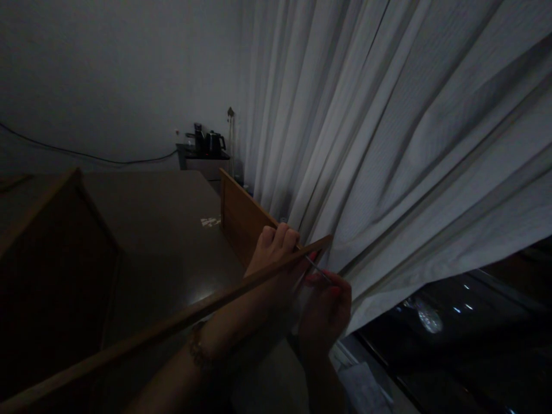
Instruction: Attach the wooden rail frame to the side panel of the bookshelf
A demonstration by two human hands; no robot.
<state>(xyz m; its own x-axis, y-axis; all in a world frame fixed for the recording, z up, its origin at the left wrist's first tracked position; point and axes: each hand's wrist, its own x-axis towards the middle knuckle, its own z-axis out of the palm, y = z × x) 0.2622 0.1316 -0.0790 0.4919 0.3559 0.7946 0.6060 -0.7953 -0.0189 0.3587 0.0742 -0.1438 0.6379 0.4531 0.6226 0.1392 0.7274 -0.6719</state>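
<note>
A wooden piece of furniture stands on the grey table. Its long front board [207, 308] crosses the view to a corner at the right, where an upright wooden side panel [241, 214] meets it. My left hand [276, 247] curls its fingers over the top of the side panel close to that corner. Below and to the right, my right hand [325, 307] pinches a thin metal rod-like tool [318, 268]. The rod's tip reaches the front board near its end. Dim light hides the tool's kind and its far end.
Several small white pieces [210, 221] lie on the grey table [150, 213] beside the side panel. Another wooden panel [56, 259] rises at the left. White curtains [345, 144] hang close on the right. A black kettle [214, 142] stands on a cabinet behind.
</note>
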